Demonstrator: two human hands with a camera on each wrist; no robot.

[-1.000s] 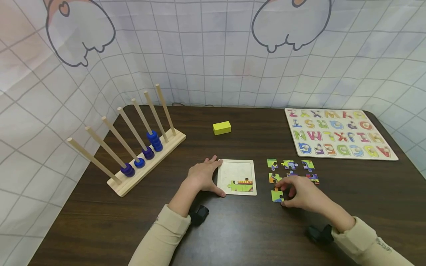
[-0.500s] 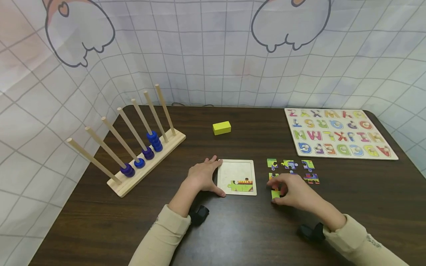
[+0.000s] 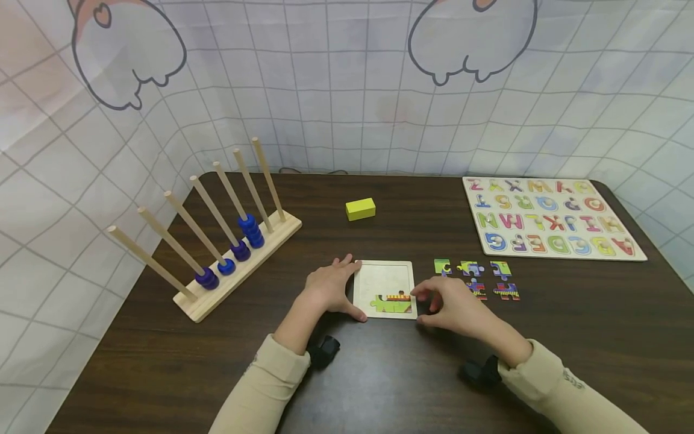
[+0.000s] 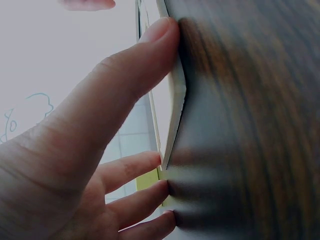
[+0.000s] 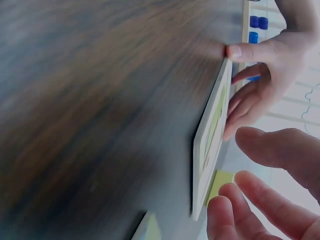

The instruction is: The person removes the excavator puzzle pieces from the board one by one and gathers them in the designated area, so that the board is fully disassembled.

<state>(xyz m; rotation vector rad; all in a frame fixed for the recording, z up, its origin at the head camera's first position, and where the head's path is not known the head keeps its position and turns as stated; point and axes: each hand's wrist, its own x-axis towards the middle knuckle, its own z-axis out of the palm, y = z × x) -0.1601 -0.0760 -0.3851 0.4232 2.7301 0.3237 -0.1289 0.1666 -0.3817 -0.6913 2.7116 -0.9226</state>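
A square wooden puzzle tray (image 3: 379,277) lies flat on the table, with green puzzle pieces (image 3: 391,306) joined along its lower right part. My left hand (image 3: 329,290) rests at the tray's left side, thumb on the near corner and index fingertip at the far one, fingers spread. My right hand (image 3: 452,306) is at the tray's right edge, thumb and fingers parted. In the right wrist view no piece shows between those fingers; whether they touch the tray I cannot tell. Right of the tray lie several loose jigsaw pieces (image 3: 470,269), some hidden behind the right hand.
A wooden peg stand (image 3: 271,241) with blue rings stands on the left. Behind the tray is a yellow block (image 3: 360,209). An alphabet puzzle board (image 3: 564,226) lies at the far right. A gridded cloth (image 3: 347,108) hangs behind the table (image 3: 347,386).
My right hand has moved left, from the near-left loose pieces to the tray's right edge. The left hand and the tray have stayed in place.
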